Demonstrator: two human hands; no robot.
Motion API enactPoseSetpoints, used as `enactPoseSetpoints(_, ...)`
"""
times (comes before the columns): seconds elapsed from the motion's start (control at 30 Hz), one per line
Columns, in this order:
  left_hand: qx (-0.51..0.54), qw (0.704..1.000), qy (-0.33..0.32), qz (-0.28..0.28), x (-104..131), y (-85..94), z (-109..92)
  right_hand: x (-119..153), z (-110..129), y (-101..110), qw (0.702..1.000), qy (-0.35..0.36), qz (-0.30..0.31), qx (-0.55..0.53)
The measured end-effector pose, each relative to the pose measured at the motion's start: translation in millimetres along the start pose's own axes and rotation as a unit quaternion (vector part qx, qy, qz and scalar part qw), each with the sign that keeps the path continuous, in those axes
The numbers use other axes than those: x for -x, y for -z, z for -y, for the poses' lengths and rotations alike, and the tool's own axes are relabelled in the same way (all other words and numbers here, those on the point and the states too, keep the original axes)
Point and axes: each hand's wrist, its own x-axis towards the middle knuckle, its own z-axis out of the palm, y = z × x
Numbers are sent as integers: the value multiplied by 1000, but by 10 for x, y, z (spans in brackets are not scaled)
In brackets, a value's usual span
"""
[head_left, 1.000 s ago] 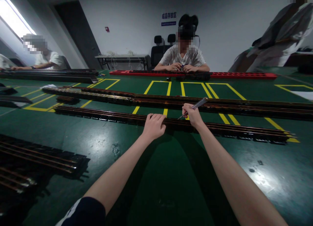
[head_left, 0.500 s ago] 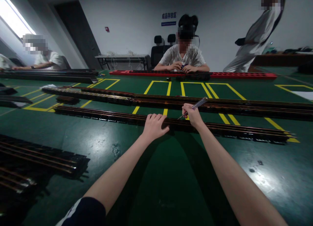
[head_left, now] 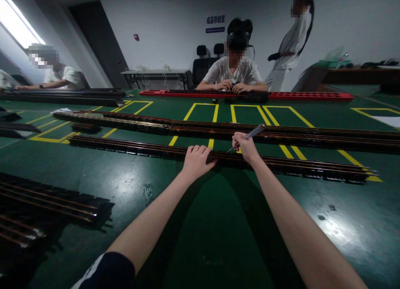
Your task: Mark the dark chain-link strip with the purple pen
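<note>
A long black strip with copper-coloured rods (head_left: 140, 149) lies across the green table in front of me. My left hand (head_left: 197, 160) rests on its middle, fingers over the far side and thumb toward the right. Just to the right, my right hand (head_left: 245, 146) grips a screwdriver (head_left: 255, 131) with a translucent handle. The tool is tilted, its thin tip pointing down-left at the strip between my hands. Whether the tip touches the strip is too small to tell.
Behind the strip lies another long row of rodded strips (head_left: 218, 130). More strips (head_left: 56, 199) sit at the near left. A red rail (head_left: 312, 96) runs along the far edge, where a person (head_left: 233, 72) sits. Another person (head_left: 289, 43) stands at the back right.
The standing person at the back right has moved to the left and is more upright. My hands and the screwdriver have hardly moved.
</note>
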Motion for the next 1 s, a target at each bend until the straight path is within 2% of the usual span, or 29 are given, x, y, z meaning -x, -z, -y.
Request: enactPoseSetpoints(1.0,-6,1000,6,7,1,-5,-16,6,20,2,1000,-5,4,10)
